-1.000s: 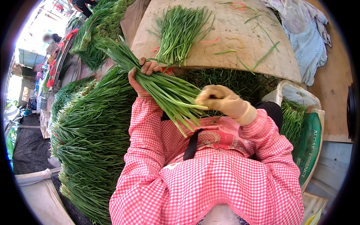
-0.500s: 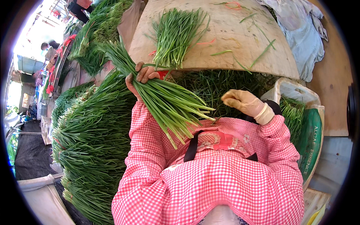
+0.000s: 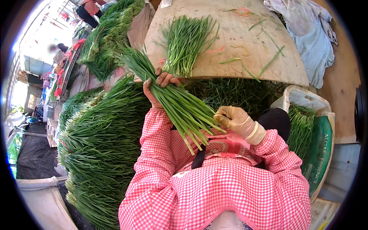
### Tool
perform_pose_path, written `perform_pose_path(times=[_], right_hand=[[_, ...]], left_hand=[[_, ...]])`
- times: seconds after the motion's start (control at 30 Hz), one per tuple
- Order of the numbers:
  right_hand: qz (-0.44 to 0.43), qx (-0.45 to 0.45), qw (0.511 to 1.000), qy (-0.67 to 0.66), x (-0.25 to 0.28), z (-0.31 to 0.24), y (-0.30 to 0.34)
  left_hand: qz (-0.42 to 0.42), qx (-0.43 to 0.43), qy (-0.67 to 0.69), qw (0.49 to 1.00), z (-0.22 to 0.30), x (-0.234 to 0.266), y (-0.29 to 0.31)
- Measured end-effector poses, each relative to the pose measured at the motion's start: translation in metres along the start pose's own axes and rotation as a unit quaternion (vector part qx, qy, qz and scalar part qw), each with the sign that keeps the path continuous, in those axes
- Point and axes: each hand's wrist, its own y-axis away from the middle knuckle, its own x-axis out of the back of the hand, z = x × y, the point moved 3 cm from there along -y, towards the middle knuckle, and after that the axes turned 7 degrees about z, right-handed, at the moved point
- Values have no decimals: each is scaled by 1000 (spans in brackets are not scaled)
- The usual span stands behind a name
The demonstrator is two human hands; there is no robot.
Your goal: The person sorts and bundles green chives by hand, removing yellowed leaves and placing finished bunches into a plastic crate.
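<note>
- outdoors, wooden desk carries a loose chive bunch
- left hand grips a chive bundle mid-stalk, above piled chives
- gloved right hand pinches its cut ends

Outdoor market stall in bright daylight.
A worn wooden board serves as a table, a pale blue cloth draped at its right end. Dark ground sheeting lies lower left, with distant stalls and people beyond.
</note>
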Motion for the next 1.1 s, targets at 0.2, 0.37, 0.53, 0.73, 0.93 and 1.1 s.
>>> perform_pose_path(times=[0.2, 0.37, 0.53, 0.73, 0.93, 1.1], right_hand=[[-105, -21, 990, 89, 16, 25, 16], [-33, -23, 964, 264, 80, 26, 7], [-62, 50, 994, -81, 70, -26, -2], [-114, 7, 943, -312, 42, -26, 8], [42, -168, 972, -157, 73, 29, -26], [78, -305, 948, -38, 98, 98, -46]], left_hand=[[-36, 51, 4, 998, -4, -14, -8], [-74, 74, -24, 994, -1, -39, -23], [-77, 125, -40, 988, -35, -60, -41], [-64, 152, -59, 985, -77, -62, -88], [180, 161, -456, 857, -103, 40, -155], [125, 49, -803, 581, -112, 87, -150]])
